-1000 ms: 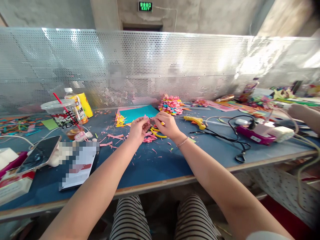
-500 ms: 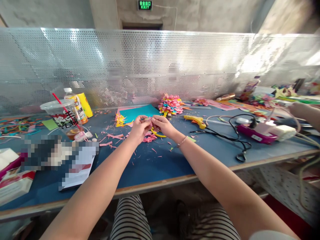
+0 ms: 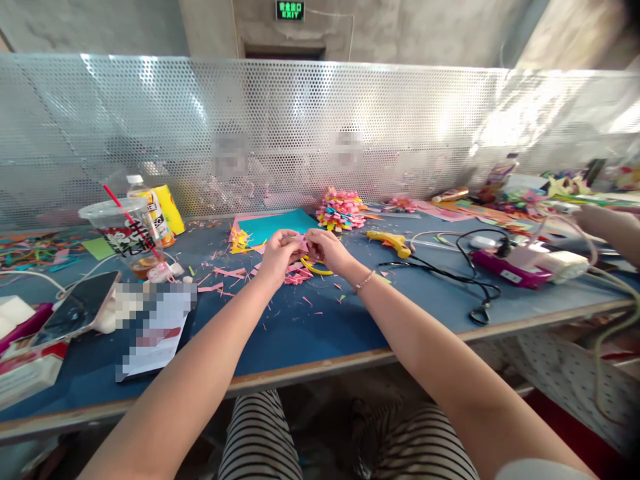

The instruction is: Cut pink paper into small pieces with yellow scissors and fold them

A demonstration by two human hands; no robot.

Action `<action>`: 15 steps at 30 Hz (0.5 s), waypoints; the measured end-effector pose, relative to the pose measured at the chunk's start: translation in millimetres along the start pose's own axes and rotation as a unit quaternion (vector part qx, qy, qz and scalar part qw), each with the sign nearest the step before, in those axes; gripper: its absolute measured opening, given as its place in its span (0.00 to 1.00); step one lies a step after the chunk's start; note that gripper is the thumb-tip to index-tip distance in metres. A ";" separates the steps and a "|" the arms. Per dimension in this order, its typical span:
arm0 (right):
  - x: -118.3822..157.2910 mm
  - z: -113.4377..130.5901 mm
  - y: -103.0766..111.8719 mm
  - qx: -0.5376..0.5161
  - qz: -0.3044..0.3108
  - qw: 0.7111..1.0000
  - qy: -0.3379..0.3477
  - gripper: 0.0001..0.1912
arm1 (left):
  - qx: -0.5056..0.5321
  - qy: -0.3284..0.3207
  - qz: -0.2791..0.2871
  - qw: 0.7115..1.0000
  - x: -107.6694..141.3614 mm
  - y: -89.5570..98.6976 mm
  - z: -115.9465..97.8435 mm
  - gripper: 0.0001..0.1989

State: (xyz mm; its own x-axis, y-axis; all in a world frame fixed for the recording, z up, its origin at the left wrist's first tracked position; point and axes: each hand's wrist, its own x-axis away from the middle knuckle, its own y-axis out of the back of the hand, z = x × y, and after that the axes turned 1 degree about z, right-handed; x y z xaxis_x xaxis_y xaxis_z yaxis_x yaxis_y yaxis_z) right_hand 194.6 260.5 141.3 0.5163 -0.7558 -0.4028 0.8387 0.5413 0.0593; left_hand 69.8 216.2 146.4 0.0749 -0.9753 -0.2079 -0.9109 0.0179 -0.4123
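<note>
My left hand and my right hand meet over the middle of the table, fingers closed in pinches. Between their fingertips is a small pink piece of paper, partly hidden by the fingers. Just below the hands lie cut pink paper strips and a yellow curved piece, which I cannot make out fully. Behind them rest a blue sheet of paper and a bunch of yellow paper strips. A round, layered pink paper flower ball stands behind my right hand.
To the right lie a yellow glue gun, black cables and a purple power strip. A plastic cup with a red straw, a phone and a tablet occupy the left. Another person's hand shows at far right.
My fingers have shifted slightly, and more of the pink paper shows between them. Both hands stay at the same spot. The other person's hand at far right has moved a little.
</note>
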 end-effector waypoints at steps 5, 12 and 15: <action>-0.3 2.6 1.3 0.073 -0.017 0.997 0.007 0.17 | -0.018 -0.023 -0.024 0.999 0.5 -1.0 -0.1 0.11; 1.9 5.6 -0.6 0.126 -0.007 0.992 0.026 0.17 | -0.064 -0.032 -0.001 0.997 0.1 0.8 1.9 0.09; 3.1 5.6 -1.4 0.036 0.014 0.999 0.000 0.15 | -0.057 -0.027 0.005 0.998 -0.8 1.1 2.9 0.09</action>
State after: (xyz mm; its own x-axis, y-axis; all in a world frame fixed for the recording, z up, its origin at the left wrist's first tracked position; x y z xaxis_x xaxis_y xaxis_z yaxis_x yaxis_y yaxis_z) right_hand 196.0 255.4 145.1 0.5397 -0.7403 -0.4009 0.8343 0.5340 0.1370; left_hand 69.9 217.6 143.5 0.0847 -0.9617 -0.2608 -0.9518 -0.0006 -0.3066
